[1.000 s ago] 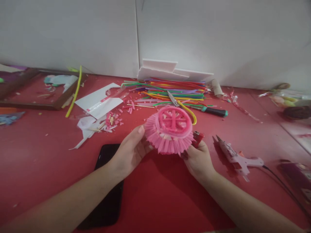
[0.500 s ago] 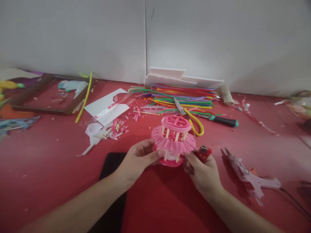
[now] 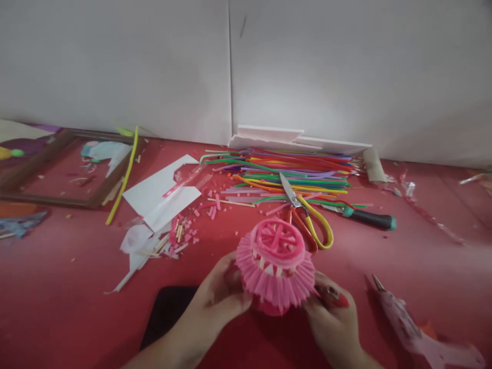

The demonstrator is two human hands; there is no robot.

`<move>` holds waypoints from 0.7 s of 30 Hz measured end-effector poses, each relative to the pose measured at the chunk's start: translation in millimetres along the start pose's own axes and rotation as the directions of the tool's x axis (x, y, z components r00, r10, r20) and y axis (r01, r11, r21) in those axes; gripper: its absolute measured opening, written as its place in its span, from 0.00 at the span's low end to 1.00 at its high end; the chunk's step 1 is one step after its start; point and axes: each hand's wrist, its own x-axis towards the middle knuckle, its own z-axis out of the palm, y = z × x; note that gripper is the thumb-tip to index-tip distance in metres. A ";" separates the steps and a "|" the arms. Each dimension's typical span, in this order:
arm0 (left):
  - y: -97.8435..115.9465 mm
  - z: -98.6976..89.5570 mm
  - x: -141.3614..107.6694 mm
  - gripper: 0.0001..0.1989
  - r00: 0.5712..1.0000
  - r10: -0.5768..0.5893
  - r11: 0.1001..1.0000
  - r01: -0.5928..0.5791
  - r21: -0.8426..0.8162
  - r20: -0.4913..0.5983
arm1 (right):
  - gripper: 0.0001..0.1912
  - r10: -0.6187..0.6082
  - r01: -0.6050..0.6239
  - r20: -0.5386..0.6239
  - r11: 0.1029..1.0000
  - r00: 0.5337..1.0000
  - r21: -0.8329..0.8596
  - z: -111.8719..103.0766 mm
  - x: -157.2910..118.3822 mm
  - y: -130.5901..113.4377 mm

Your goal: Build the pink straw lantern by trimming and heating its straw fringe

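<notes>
A round pink model [image 3: 277, 279] with a spoked ring on top, short wooden posts and a pleated pink frill is held over the red table. My left hand [image 3: 221, 297] grips its left side, thumb on the lower part. On the right side, my right hand [image 3: 334, 318] is closed at the model's lower edge and also holds a red lighter [image 3: 340, 299] with a metal top. The frill hides some of the fingertips. Just behind the model lie scissors [image 3: 321, 228] with yellow and orange handles.
Colourful pipe cleaners [image 3: 300, 164] and a black-handled cutter [image 3: 371, 219] lie behind. A pink glue gun [image 3: 407, 325] is at right. White card [image 3: 154, 197], pink scraps [image 3: 186, 233], a brown frame [image 3: 46, 199] and a yellow strip [image 3: 125, 182] are left; a black phone [image 3: 165, 312] lies near.
The view has tilted and moved closer, so the table items appear lower. The model's top is now tipped more towards me, showing more of the spoked ring. Both hands keep their hold.
</notes>
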 end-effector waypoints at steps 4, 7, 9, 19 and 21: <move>5.2 -2.8 -3.5 0.25 0.995 -0.096 0.980 0.099 -0.175 0.029 | 0.16 -0.111 0.114 0.061 0.991 0.992 -0.063 -1.8 4.2 -1.9; 8.6 -2.2 -1.5 0.22 0.994 -0.109 0.966 0.107 -0.235 0.001 | 0.17 -0.130 0.139 0.096 0.986 0.987 -0.093 -3.1 1.4 -0.6; 9.4 -1.0 1.0 0.22 0.992 -0.129 0.959 0.124 -0.253 -0.001 | 0.17 -0.154 0.164 0.092 0.981 0.984 -0.106 -3.6 -0.9 0.2; 2.0 -9.5 2.7 0.36 0.996 -0.050 0.998 0.046 0.051 0.077 | 0.11 -0.245 0.255 0.096 0.960 0.965 -0.113 -1.4 0.0 5.1; 2.5 -9.6 4.8 0.35 0.997 -0.036 0.996 0.029 0.089 0.073 | 0.10 -0.264 0.274 0.101 0.957 0.959 -0.099 -0.8 1.6 5.0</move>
